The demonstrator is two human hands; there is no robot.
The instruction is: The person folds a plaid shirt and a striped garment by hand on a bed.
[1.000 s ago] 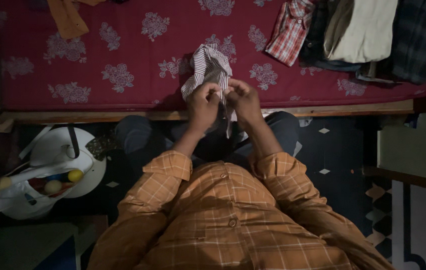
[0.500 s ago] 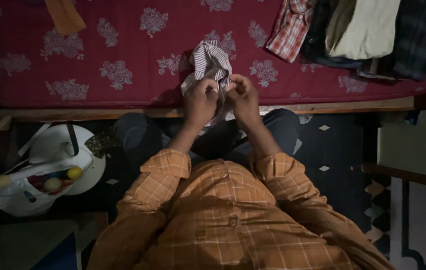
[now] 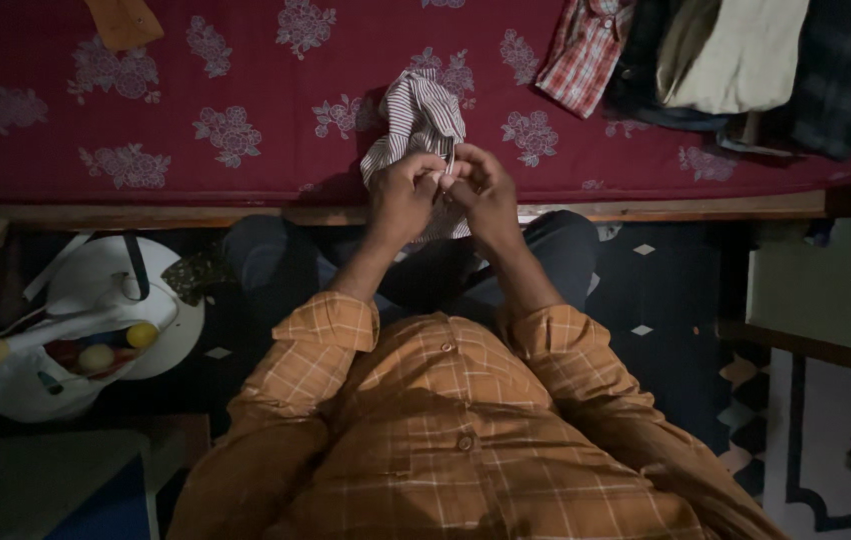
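**Both hands still busy at one edge of the striped garment**

Your left hand [image 3: 404, 195] and right hand [image 3: 486, 195] are drawn close together in the upper middle of the frame, fingertips pinching a small part of the striped garment [image 3: 416, 115]. Both are clenched on the cloth, and what exactly lies between the fingers is too small to tell. The garment is bunched and crumpled, its upper part resting on the bed [image 3: 246, 70] and its lower edge hanging toward your knees. By my reading, it is neither smoothed nor folded yet.

The bed carries a dark red floral cover. A pile of clothes [image 3: 726, 60] sits at the upper right, a checked red shirt among them. At lower left, a white bag [image 3: 66, 340] holds small balls. The room is dim.
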